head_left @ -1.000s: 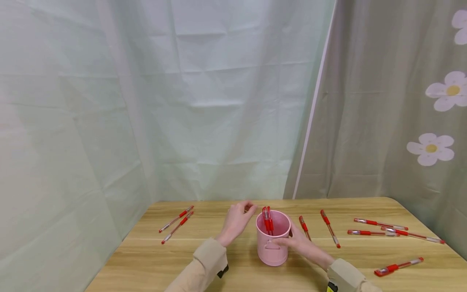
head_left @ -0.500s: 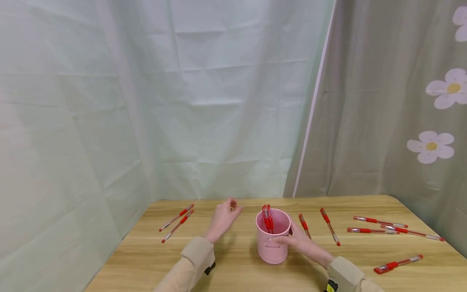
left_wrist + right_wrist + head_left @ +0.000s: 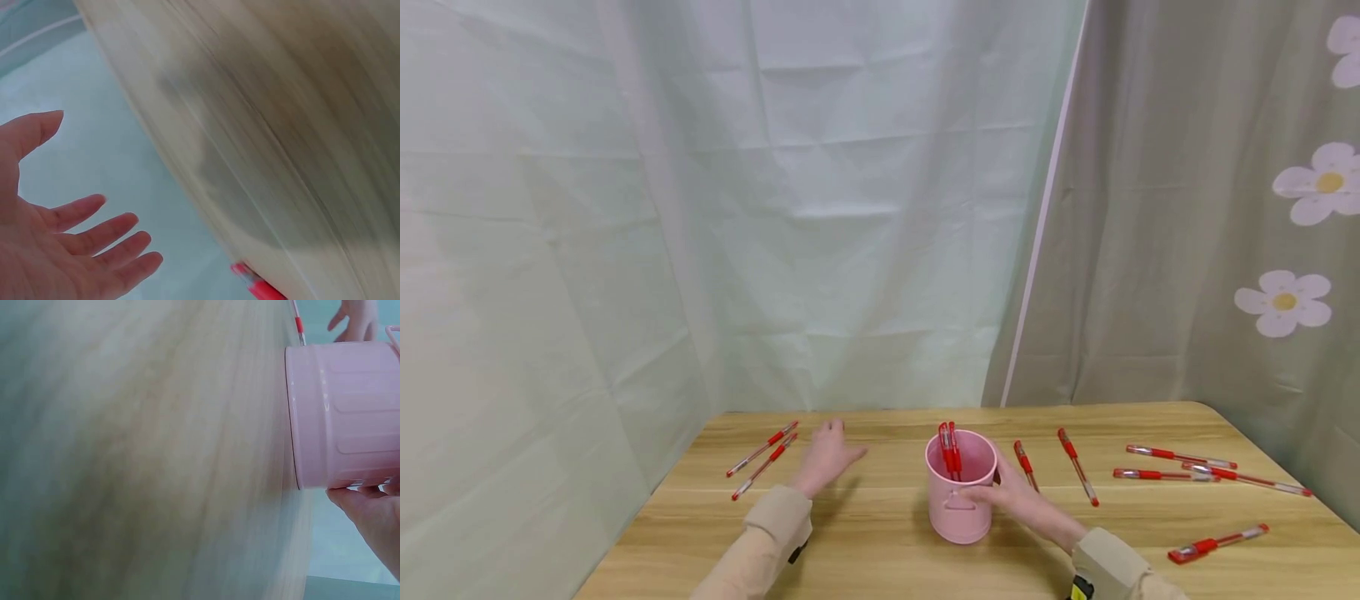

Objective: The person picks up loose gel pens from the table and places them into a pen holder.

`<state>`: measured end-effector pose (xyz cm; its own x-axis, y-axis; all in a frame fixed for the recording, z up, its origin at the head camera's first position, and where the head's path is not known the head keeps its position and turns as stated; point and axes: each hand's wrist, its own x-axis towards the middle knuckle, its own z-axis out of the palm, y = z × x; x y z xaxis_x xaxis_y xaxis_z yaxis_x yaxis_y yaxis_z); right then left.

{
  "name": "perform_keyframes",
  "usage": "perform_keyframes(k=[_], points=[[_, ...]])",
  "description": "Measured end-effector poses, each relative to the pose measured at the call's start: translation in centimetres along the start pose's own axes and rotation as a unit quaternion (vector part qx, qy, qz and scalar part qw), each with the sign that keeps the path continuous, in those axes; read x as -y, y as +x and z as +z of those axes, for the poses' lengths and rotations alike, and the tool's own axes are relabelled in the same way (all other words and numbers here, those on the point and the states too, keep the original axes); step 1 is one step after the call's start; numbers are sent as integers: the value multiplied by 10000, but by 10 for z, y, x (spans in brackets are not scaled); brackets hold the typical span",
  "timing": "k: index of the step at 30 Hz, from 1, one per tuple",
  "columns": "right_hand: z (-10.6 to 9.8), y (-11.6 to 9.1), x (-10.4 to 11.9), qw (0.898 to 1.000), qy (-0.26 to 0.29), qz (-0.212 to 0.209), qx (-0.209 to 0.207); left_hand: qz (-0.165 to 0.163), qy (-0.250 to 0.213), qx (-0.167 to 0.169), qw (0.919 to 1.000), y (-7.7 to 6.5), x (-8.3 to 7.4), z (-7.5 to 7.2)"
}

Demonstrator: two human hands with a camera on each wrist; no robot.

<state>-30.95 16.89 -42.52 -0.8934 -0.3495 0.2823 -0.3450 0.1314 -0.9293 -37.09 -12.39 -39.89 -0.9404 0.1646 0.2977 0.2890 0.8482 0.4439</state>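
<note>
A pink metal pail [image 3: 959, 518] stands upright on the table, with red pens [image 3: 951, 452] leaning inside it, caps above the rim. My right hand [image 3: 1021, 500] grips the pail's right side, thumb across the front near its handle; the right wrist view has this hand [image 3: 373, 515] against the pail wall [image 3: 359, 415]. Fingers spread and nothing in it, my left hand [image 3: 826, 460] hovers over the table left of the pail. Just beyond it lie two red gel pens [image 3: 766, 467]. The left wrist view catches the red end of a pen [image 3: 262, 286] below the open left hand [image 3: 87, 247].
Right of the pail, a red pen [image 3: 1027, 463] lies partly behind my right hand, with another pen [image 3: 1078, 468] beside it. Several more pens [image 3: 1167, 475] cluster farther right, one [image 3: 1217, 543] nearer the front. Curtains [image 3: 865, 250] hang behind the wooden table [image 3: 880, 550].
My left hand has moved left, away from the pail toward the two pens, and its fingers have spread. The right hand and the pail have stayed in place.
</note>
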Motion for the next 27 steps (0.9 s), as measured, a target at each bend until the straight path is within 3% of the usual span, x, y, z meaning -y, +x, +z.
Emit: perform_keyframes(k=[11,17,27], points=[[0,0,0,10000,60,-66,-40,-371,632,65,9973,-2,36,-12],[1,0,-2,10000,9,-44,-83,-405,967,58,9945,-2,52,-19],[2,0,2,9999,37,79,-70,-524,1061,192,9928,0,69,-27]])
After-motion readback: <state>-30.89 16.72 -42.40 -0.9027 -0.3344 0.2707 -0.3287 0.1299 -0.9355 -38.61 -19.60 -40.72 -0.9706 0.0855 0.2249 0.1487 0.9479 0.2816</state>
